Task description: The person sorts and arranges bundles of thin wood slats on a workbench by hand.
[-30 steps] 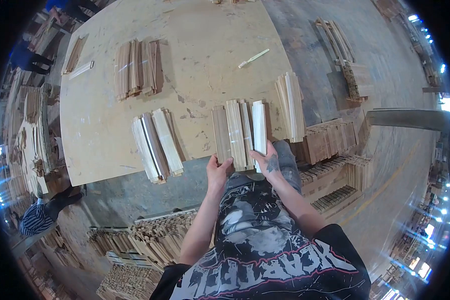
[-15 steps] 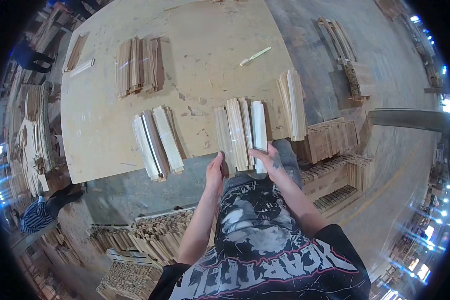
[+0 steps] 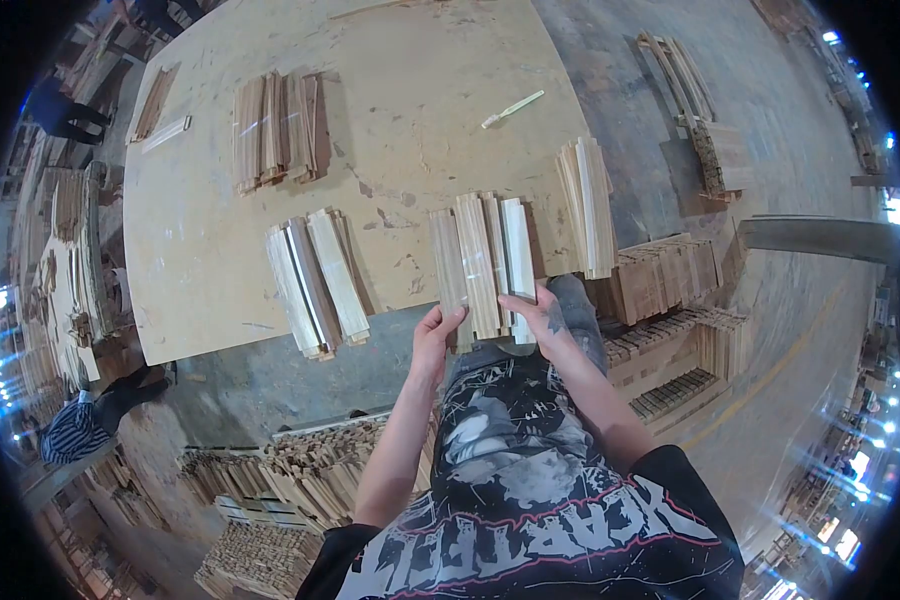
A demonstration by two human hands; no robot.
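A bundle of narrow wooden slats (image 3: 478,262) lies at the near edge of the worktable, its near ends jutting past the edge toward my body. My left hand (image 3: 432,342) holds the bundle's left side near that end, thumb laid over the top of the outermost slat. On the opposite side, my right hand (image 3: 536,318) is closed round the near ends, its thumb over the slats beside a pale whitish slat (image 3: 518,245). The fingers under the bundle are hidden. Left of it rests another group of slats (image 3: 315,280), also overhanging the edge.
On the worktable (image 3: 400,140) are more slat bundles, one (image 3: 275,130) at the back left and one (image 3: 586,205) at the right edge. A light-coloured brush-like tool (image 3: 512,108) lies farther back. Stacked wood (image 3: 660,280) stands on the right; a person in stripes (image 3: 75,430) is at left.
My left thumb has come over onto the top of the leftmost slats, where before it was upright beside them. My right hand and the bundle have hardly moved.
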